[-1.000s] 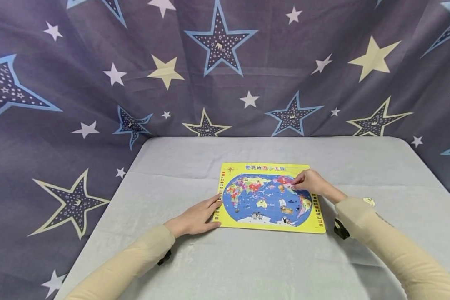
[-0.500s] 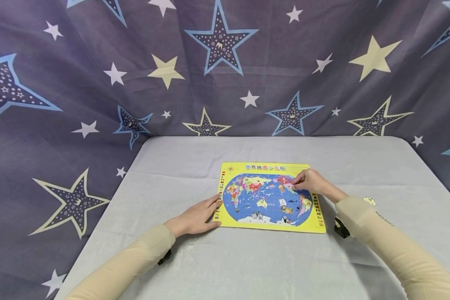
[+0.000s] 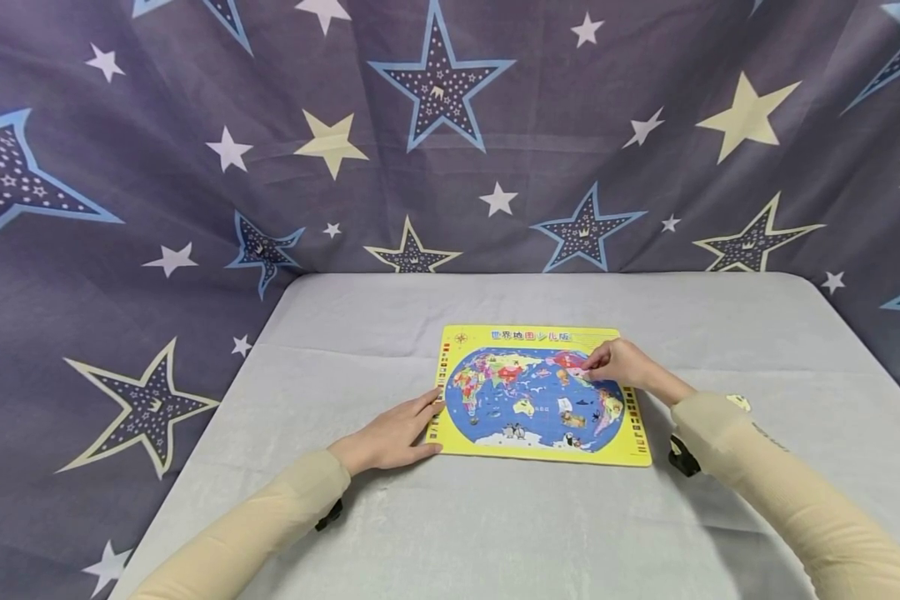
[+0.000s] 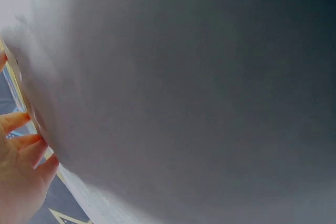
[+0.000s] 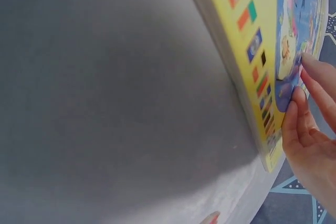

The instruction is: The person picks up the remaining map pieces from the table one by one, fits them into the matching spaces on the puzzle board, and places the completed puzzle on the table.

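A yellow-bordered world map puzzle board (image 3: 540, 456) lies flat on the table, with a blue oval of sea and coloured lands. My left hand (image 3: 392, 433) rests at its left edge, fingers spread and fingertips on the border. At the upper right of the map, my right hand (image 3: 624, 367) pinches a small puzzle piece between thumb and fingers, close to the board surface. The fingertips mostly hide that piece. In the right wrist view, the right hand (image 5: 310, 124) reaches over the flag-printed border. The left wrist view catches the left fingers (image 4: 31, 150) against the board's edge.
A small pale yellow loose piece (image 3: 738, 402) lies on the table to the right, beside the right sleeve. The grey cloth-covered table (image 3: 525, 533) extends around the board. A dark star-patterned curtain (image 3: 450, 183) hangs behind and at the sides.
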Motion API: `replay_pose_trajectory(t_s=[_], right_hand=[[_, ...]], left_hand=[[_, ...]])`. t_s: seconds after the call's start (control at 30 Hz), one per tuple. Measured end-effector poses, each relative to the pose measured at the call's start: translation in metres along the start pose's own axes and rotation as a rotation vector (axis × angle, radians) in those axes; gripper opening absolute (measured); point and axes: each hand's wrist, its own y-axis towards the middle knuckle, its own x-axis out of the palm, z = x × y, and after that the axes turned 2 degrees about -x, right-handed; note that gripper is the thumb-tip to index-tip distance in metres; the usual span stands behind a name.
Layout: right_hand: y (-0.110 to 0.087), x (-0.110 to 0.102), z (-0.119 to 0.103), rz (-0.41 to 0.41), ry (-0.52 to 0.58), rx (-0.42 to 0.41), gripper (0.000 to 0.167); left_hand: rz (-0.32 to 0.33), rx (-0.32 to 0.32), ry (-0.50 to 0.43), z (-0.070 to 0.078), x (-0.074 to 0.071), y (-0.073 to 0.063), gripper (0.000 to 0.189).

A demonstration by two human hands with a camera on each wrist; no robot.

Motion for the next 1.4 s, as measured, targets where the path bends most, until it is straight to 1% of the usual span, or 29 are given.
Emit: replay_pose_trajectory(t_s=[0.2, 0.37, 0.6, 0.73, 0.87, 1.0, 1.23, 1.4], right_hand=[[-0.001, 0.000, -0.001, -0.001, 0.000, 0.006, 0.015], [-0.002, 0.000, -0.001, 0.004, 0.005, -0.006, 0.015], [-0.004, -0.002, -0.002, 0.002, 0.012, -0.031, 0.023], [-0.008, -0.006, -0.002, 0.012, 0.020, -0.034, 0.024], [-0.015, -0.011, 0.003, 0.029, 0.020, -0.021, 0.026], [-0.024, -0.018, 0.007, 0.033, 0.052, -0.008, 0.029], [-0.041, -0.031, 0.008, 0.041, 0.052, -0.054, 0.030], [-0.051, -0.038, 0.011, 0.043, 0.065, -0.071, 0.030]], left_hand=[[0.000, -0.001, -0.002, -0.001, 0.001, 0.000, 0.068], [-0.001, -0.002, -0.005, 0.000, 0.000, 0.000, 0.068], [-0.001, -0.002, -0.008, 0.001, -0.001, 0.000, 0.068], [-0.001, -0.001, -0.009, 0.000, -0.001, 0.000, 0.068], [-0.008, -0.003, -0.004, 0.000, 0.000, 0.000, 0.068], [-0.012, -0.003, -0.009, 0.000, 0.000, 0.000, 0.068], [-0.012, -0.006, -0.009, 0.000, 0.000, 0.000, 0.068], [-0.014, -0.007, -0.011, -0.001, 0.000, 0.000, 0.068]])
